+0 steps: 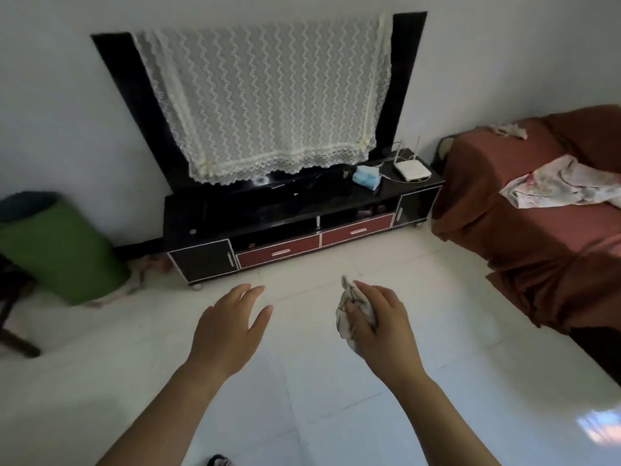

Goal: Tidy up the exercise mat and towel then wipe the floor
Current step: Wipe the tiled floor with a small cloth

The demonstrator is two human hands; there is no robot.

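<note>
My right hand [383,321] grips a crumpled pale cloth [346,326] above the white tiled floor [302,381]. My left hand [232,327] hovers beside it, fingers straight and holding nothing. A rolled green exercise mat [64,250] leans against the wall at the far left. A flowered towel [564,183] lies on the sofa at the right.
A black and red TV stand [292,227] stands against the wall ahead, with a lace-covered TV [262,102], a router [411,169] and a blue pack [366,176]. A sofa under a reddish-brown cover [537,237] fills the right. A dark stool leg [16,338] is at the left edge.
</note>
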